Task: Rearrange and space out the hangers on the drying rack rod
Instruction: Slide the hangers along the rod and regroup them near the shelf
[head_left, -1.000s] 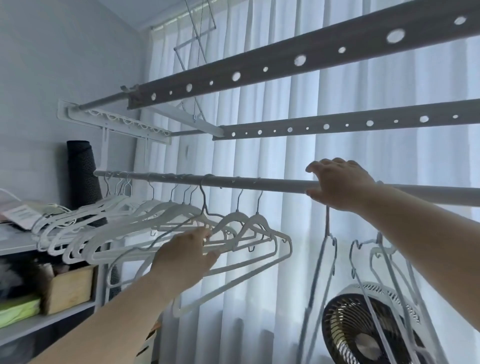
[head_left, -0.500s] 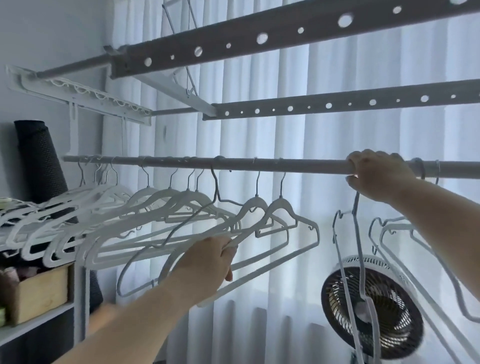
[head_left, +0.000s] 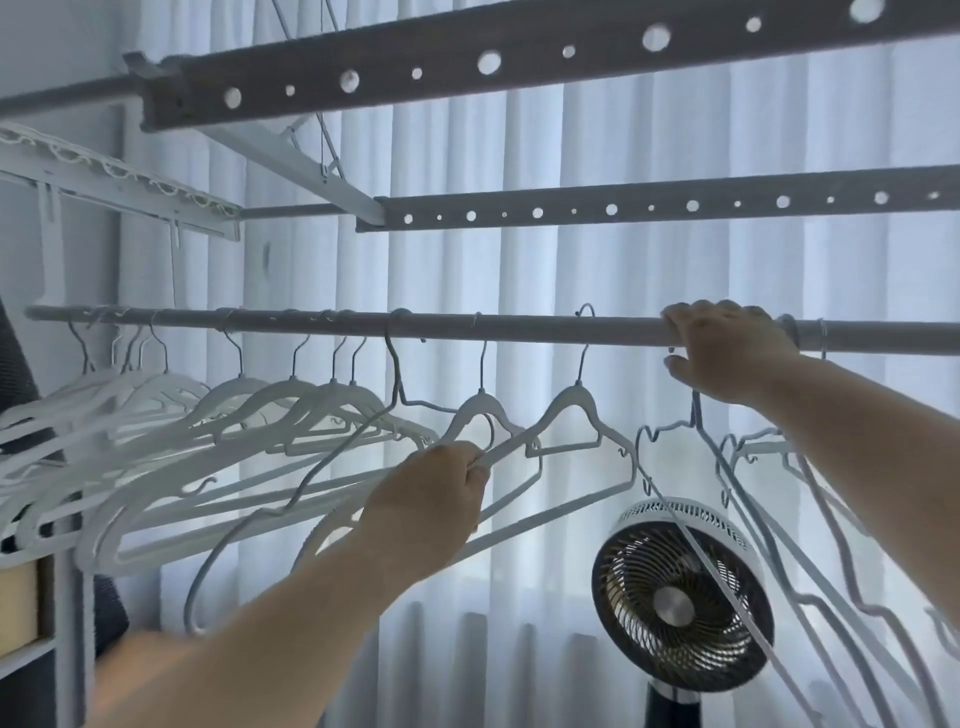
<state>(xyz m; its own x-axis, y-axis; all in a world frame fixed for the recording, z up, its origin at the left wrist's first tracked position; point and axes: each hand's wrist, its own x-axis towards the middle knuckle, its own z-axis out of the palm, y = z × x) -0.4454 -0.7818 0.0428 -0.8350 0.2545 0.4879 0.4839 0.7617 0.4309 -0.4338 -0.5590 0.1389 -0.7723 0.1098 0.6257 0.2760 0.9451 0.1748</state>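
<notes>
A grey rod (head_left: 519, 328) runs across the middle of the view. Several white hangers (head_left: 171, 415) crowd its left half. One white hanger (head_left: 574, 410) hangs further right, apart from the bunch. My left hand (head_left: 431, 499) grips the shoulder of this hanger from below. My right hand (head_left: 727, 348) curls over the rod at the right, by the hook of a thin wire hanger (head_left: 696, 415). More wire hangers (head_left: 810, 493) dangle under my right forearm.
Two perforated grey bars (head_left: 519, 57) of the rack cross overhead. A round fan (head_left: 675, 597) stands low at the right before white curtains (head_left: 467, 260). A shelf with a box (head_left: 18, 608) sits at the left edge.
The white hanger in my left hand has slid right along the rod, opening a gap from its neighbour. My right hand keeps its hold on the rod. The view shifted right.
</notes>
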